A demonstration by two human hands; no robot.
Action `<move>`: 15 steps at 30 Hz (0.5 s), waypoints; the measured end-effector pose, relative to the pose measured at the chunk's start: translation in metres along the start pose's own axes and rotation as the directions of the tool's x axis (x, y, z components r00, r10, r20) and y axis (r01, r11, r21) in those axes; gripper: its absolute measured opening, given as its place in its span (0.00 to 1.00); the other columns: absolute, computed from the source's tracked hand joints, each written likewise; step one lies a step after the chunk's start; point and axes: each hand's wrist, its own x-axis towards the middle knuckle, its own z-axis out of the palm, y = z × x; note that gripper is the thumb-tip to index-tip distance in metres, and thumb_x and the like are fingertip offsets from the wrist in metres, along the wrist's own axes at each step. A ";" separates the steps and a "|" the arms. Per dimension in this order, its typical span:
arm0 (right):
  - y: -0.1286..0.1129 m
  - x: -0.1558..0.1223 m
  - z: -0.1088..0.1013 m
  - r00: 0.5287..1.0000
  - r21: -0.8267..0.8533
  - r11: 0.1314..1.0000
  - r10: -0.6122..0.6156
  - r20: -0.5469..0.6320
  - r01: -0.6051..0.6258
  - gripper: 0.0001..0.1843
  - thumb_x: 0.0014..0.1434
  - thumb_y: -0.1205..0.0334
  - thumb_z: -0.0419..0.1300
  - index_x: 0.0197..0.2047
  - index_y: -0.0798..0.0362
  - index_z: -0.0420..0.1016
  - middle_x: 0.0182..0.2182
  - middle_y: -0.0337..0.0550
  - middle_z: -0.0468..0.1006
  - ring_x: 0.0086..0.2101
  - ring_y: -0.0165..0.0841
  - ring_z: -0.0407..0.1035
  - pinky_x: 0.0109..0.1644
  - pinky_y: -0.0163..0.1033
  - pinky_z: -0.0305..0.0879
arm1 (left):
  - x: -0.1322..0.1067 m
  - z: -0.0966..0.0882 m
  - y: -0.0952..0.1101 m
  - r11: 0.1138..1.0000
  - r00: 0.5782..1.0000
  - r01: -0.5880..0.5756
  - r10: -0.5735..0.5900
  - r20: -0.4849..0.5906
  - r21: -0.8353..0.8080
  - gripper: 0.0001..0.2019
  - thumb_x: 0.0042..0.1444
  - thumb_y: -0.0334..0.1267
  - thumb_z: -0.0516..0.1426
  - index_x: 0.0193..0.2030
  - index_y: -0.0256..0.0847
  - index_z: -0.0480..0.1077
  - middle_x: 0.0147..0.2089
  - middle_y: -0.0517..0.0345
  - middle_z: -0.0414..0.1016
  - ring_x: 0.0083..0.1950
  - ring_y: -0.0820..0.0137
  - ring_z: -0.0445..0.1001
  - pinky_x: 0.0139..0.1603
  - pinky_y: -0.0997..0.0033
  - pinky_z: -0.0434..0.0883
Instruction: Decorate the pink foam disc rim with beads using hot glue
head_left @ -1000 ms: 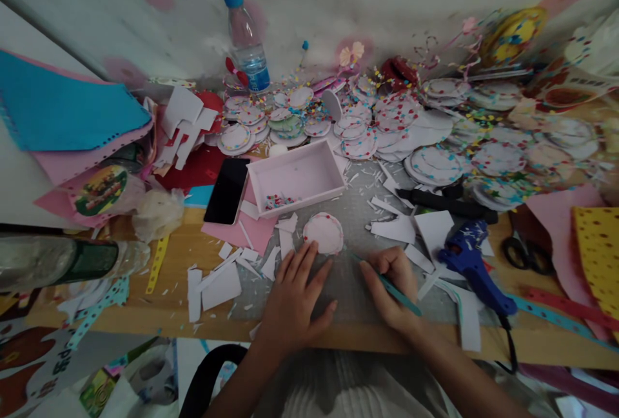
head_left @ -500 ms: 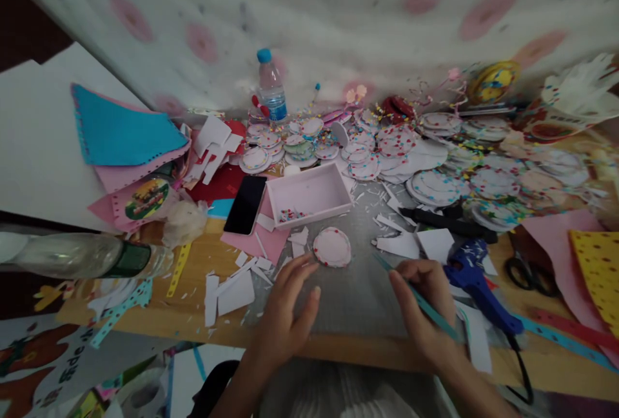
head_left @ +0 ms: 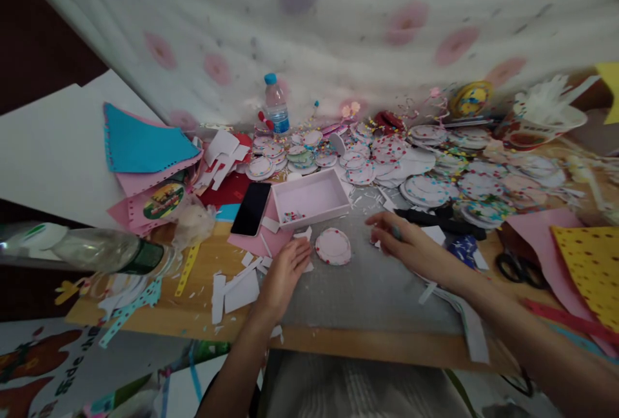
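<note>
A round white paper disc (head_left: pixel 333 246) with red dots around its rim lies flat on the grey mat (head_left: pixel 348 302). Just left of it is my left hand (head_left: pixel 286 273), fingers stretched out and holding nothing, over white paper scraps. My right hand (head_left: pixel 409 242) hovers to the disc's right, apart from it, fingers partly curled. A small bit of a teal stick (head_left: pixel 396 233) shows between those fingers; the rest is hidden by the hand. Behind the disc stands a shallow pale pink box (head_left: pixel 314 197) with small coloured beads in one corner.
Many decorated discs (head_left: pixel 428 190) are piled along the back. A phone (head_left: pixel 251 209) lies left of the box. A blue glue gun (head_left: pixel 463 250), partly behind my right arm, and black scissors (head_left: pixel 520 269) lie right. A water bottle (head_left: pixel 276 105) stands behind; a clear bottle (head_left: pixel 106 251) is at left.
My right hand has moved forward and left, its forearm now crossing over the glue gun. My left hand has turned, fingers closer together. The view has shifted slightly; the disc stays put.
</note>
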 end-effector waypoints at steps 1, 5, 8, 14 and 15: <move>0.007 0.007 0.004 1.000 -0.072 0.997 -0.005 0.029 0.007 0.10 0.61 0.57 0.52 0.43 0.51 0.68 0.26 0.38 0.72 0.21 0.29 0.64 0.25 0.36 0.59 | 0.000 0.001 0.001 1.000 1.000 0.014 -0.014 0.016 0.008 0.16 0.58 0.43 0.52 0.48 0.36 0.72 0.55 0.42 0.74 0.60 0.58 0.69 0.64 0.56 0.61; 0.020 0.023 0.019 0.998 -0.185 0.982 -0.021 0.066 0.032 0.07 0.54 0.63 0.57 0.38 0.51 0.69 0.24 0.37 0.74 0.21 0.29 0.64 0.26 0.35 0.57 | -0.001 0.007 0.006 0.995 0.998 0.060 -0.062 0.023 0.074 0.22 0.59 0.45 0.49 0.55 0.35 0.67 0.57 0.40 0.72 0.63 0.57 0.66 0.64 0.54 0.61; 0.018 0.027 0.023 0.996 -0.195 0.980 -0.012 0.086 0.029 0.08 0.51 0.68 0.57 0.37 0.51 0.69 0.22 0.35 0.73 0.21 0.30 0.65 0.27 0.35 0.56 | -0.003 0.010 0.008 0.990 0.995 0.090 -0.093 0.028 0.111 0.26 0.59 0.47 0.47 0.60 0.34 0.63 0.60 0.38 0.68 0.65 0.57 0.63 0.64 0.54 0.60; 0.012 0.029 0.026 0.994 -0.193 0.980 -0.024 0.108 0.044 0.08 0.50 0.69 0.54 0.36 0.51 0.67 0.22 0.35 0.72 0.23 0.30 0.66 0.28 0.34 0.57 | -0.003 0.009 0.006 0.991 0.989 0.081 -0.093 0.115 0.107 0.28 0.56 0.50 0.51 0.59 0.35 0.65 0.62 0.40 0.67 0.66 0.57 0.62 0.65 0.56 0.59; 0.011 0.029 0.027 0.994 -0.189 0.981 -0.028 0.110 0.048 0.08 0.50 0.69 0.54 0.35 0.51 0.67 0.21 0.35 0.72 0.23 0.30 0.66 0.28 0.34 0.57 | -0.003 0.009 0.006 0.991 0.988 0.078 -0.091 0.126 0.108 0.29 0.55 0.51 0.51 0.59 0.35 0.65 0.62 0.40 0.67 0.66 0.57 0.62 0.65 0.56 0.59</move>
